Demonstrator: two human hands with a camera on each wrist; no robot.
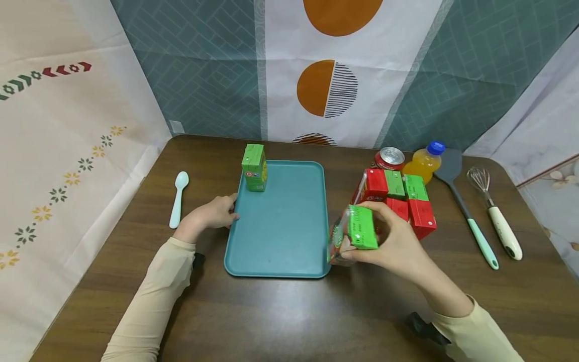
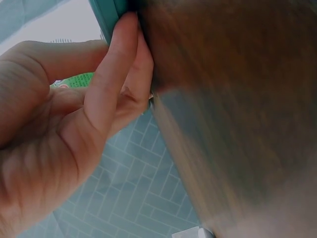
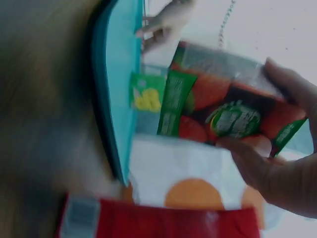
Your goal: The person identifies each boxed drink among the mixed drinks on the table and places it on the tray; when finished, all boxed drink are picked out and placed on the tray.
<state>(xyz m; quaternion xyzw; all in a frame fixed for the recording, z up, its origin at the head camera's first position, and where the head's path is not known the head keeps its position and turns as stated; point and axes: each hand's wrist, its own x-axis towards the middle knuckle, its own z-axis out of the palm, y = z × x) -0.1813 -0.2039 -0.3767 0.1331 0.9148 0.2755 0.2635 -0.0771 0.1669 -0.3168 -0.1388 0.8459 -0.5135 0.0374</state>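
A teal tray [image 1: 282, 221] lies on the brown table. My left hand [image 1: 213, 212] pinches its left rim between thumb and fingers, and the left wrist view shows the fingertips at the tray edge [image 2: 103, 17]. On the tray's back left corner stands a green juice carton [image 1: 255, 168]. My right hand [image 1: 398, 246] holds a red and green juice carton [image 1: 363, 227] by its sides, over the tray's right edge. Red fruit and a green label show on this carton [image 3: 223, 106] in the right wrist view.
Several red and green cartons [image 1: 421, 217] stand grouped behind my right hand. Behind them are a red can [image 1: 389, 158] and an orange drink bottle [image 1: 424, 163]. A spatula [image 1: 470, 216] and whisk [image 1: 499, 226] lie at the right; a pale spoon [image 1: 178, 198] lies left.
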